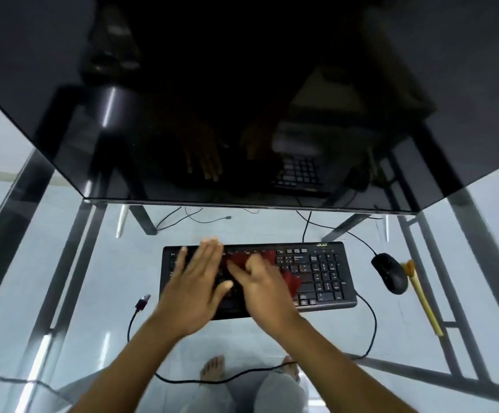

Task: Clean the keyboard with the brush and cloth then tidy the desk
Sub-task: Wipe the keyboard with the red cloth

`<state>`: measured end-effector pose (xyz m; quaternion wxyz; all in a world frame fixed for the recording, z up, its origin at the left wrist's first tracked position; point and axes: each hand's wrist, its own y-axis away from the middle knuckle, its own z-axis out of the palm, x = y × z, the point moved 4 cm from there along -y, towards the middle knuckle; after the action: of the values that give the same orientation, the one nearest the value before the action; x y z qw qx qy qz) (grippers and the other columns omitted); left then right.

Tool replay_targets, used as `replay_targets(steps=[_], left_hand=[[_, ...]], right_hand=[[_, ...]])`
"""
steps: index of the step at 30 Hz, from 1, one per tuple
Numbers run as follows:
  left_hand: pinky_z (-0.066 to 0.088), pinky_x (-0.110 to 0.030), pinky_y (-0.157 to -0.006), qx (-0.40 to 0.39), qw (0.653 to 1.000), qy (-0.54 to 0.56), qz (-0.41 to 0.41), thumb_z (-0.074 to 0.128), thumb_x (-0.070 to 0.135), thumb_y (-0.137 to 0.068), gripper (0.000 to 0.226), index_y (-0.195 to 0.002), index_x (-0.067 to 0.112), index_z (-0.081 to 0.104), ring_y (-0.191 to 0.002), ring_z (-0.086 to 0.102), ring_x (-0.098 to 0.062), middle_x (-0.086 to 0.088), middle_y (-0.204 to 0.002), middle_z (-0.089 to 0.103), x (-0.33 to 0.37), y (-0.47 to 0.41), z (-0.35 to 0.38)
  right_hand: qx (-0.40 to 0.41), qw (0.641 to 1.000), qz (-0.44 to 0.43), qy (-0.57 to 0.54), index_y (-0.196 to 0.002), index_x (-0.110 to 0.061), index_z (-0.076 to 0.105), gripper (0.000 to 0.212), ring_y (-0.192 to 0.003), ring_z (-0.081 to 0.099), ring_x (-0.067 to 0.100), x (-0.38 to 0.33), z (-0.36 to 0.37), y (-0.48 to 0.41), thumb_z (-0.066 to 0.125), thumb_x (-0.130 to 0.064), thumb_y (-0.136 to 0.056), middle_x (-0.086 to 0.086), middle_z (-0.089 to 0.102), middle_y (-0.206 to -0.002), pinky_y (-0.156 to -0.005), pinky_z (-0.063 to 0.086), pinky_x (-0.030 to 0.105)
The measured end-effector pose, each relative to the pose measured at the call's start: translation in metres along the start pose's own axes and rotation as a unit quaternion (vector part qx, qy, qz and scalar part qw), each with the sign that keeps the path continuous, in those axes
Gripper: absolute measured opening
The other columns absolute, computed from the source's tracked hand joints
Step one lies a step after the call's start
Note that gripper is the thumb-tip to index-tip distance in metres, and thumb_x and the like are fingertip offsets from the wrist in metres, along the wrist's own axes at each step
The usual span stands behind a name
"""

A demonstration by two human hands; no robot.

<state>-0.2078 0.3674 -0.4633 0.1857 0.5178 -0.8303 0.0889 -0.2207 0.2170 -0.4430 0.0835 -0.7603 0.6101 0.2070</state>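
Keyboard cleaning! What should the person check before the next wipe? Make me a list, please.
1. Left hand steadies the keyboard: ok, it lies flat on the left half.
2. Right hand holds the red cloth: ok, it grips it over the middle keys.
3. Number keys wiped: cannot tell.
4. Mouse out of the way: ok, apart on the right.
5. Brush tidied away: not ok, it lies beside the mouse.

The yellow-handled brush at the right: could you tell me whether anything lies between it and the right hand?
Yes. The black computer mouse lies on the glass desk between the right hand, which grips the dark red cloth on the black keyboard, and the yellow-handled brush.
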Motion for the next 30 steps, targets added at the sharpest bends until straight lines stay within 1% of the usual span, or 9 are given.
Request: replay_targets(steps=[3,7,9,13,16,19,24,26,30], left_hand=[[-0.002,-0.046,-0.118,-0.006,0.999,-0.035,-0.005,0.006,0.059,-0.099,0.074,-0.155,0.011,0.013,-0.15,-0.003,-0.015,-0.003,-0.163,0.005,0.022,-0.014,0.021],[0.01,-0.052,-0.118,-0.021,0.996,-0.088,-0.012,0.008,0.06,-0.099,0.076,-0.154,0.008,0.017,-0.15,0.003,-0.02,-0.007,-0.162,0.011,0.023,-0.016,0.029],[0.012,-0.052,-0.118,-0.027,0.995,-0.099,-0.006,0.01,0.06,-0.099,0.076,-0.154,0.008,0.018,-0.15,0.003,-0.02,-0.007,-0.162,0.011,0.022,-0.017,0.031],[0.011,-0.051,-0.118,-0.022,0.993,-0.113,0.011,0.014,0.061,-0.099,0.076,-0.153,0.008,0.019,-0.15,0.007,-0.02,-0.007,-0.162,0.014,0.019,-0.016,0.032],[0.008,-0.051,-0.118,-0.012,0.992,-0.123,0.028,0.014,0.061,-0.099,0.076,-0.153,0.008,0.018,-0.15,0.006,-0.02,-0.006,-0.162,0.013,0.017,-0.016,0.033],[0.007,-0.051,-0.119,-0.012,0.992,-0.119,0.032,0.016,0.06,-0.099,0.075,-0.153,0.008,0.019,-0.15,0.005,-0.02,-0.006,-0.162,0.013,0.017,-0.017,0.032],[0.007,-0.051,-0.119,-0.015,0.991,-0.126,0.033,0.014,0.06,-0.099,0.075,-0.153,0.008,0.019,-0.15,0.005,-0.02,-0.006,-0.162,0.013,0.016,-0.016,0.031],[0.007,-0.05,-0.119,-0.014,0.991,-0.127,0.033,0.014,0.06,-0.099,0.075,-0.153,0.008,0.018,-0.15,0.005,-0.019,-0.006,-0.162,0.013,0.015,-0.016,0.03],[0.007,-0.051,-0.119,-0.014,0.991,-0.13,0.03,0.014,0.06,-0.099,0.075,-0.153,0.008,0.018,-0.15,0.004,-0.019,-0.005,-0.162,0.012,0.017,-0.017,0.031]], right_hand=[[0.009,0.996,-0.058,0.067,-0.114,-0.053,0.053,0.02,-0.096,0.058,0.016,0.034,-0.022,0.0,0.048,-0.042,-0.099,-0.005,0.056,-0.112,-0.085,0.051,0.034],[0.104,0.968,0.171,0.148,-0.136,-0.035,0.052,0.042,-0.066,0.064,0.023,0.115,-0.055,-0.002,0.06,-0.026,-0.096,0.007,0.05,-0.107,-0.063,0.061,0.035],[0.077,0.976,0.156,0.131,-0.145,-0.03,0.045,0.046,-0.076,0.067,0.025,0.096,-0.04,0.006,0.052,-0.022,-0.1,0.01,0.048,-0.123,-0.07,0.061,0.036],[0.047,0.998,-0.023,0.042,-0.137,-0.05,0.044,0.045,-0.094,0.05,0.006,0.072,-0.028,0.022,0.049,-0.031,-0.097,-0.016,0.047,-0.124,-0.08,0.048,0.028],[0.121,0.981,0.084,0.13,-0.106,-0.049,0.064,0.02,-0.092,0.057,0.007,0.122,-0.058,0.021,0.054,-0.058,-0.091,-0.015,0.059,-0.106,-0.083,0.051,0.034],[0.221,0.95,0.191,0.106,-0.116,-0.028,0.071,0.024,-0.093,0.054,0.034,0.135,-0.057,0.02,0.061,-0.025,-0.094,0.012,0.057,-0.108,-0.08,0.052,0.049],[0.177,0.975,0.082,0.11,-0.121,-0.028,0.068,0.036,-0.089,0.056,0.028,0.094,-0.026,0.036,0.072,-0.017,-0.087,0.009,0.06,-0.11,-0.075,0.053,0.043],[0.154,0.976,0.095,0.122,-0.106,-0.037,0.065,0.019,-0.091,0.061,0.026,0.117,-0.046,0.037,0.066,-0.046,-0.089,0.004,0.061,-0.107,-0.075,0.051,0.04],[0.217,0.95,0.214,0.068,-0.1,-0.038,0.059,0.041,-0.101,0.056,0.017,0.16,-0.065,0.043,0.05,-0.074,-0.083,-0.004,0.056,-0.112,-0.088,0.047,0.037]])
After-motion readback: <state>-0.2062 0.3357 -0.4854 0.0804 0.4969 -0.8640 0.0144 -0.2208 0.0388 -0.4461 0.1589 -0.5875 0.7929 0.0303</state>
